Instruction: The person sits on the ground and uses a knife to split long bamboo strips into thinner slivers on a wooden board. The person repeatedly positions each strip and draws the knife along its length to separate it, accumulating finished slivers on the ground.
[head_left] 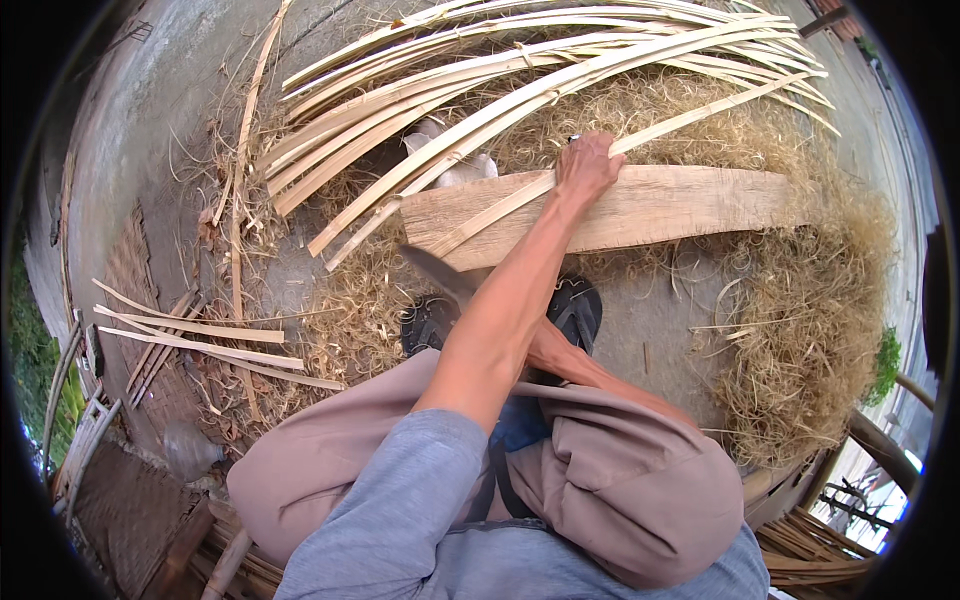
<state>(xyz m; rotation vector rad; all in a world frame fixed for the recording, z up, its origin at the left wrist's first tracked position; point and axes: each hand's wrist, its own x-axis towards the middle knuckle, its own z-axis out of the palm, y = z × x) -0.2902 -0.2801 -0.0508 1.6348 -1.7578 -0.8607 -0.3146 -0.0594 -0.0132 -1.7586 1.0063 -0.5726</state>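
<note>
My left hand (588, 168) is closed round a long pale bamboo strip (690, 118), which slants from the near left up to the far right. Under that strip lies a broad, flat wooden board (690, 205), its left end beneath my wrist. My left forearm crosses over my right arm (570, 360) and hides most of the right hand. A dark knife blade (437, 270) sticks out left of the left forearm, in line with the right hand. Its handle and the fingers round it are out of sight.
Long split bamboo strips (540, 75) lie in a pile beyond the board. Curly shavings (800, 370) heap up on the right and around the board. Shorter strips (210, 335) lie at left. My sandals (578, 312) are on the ground below the board.
</note>
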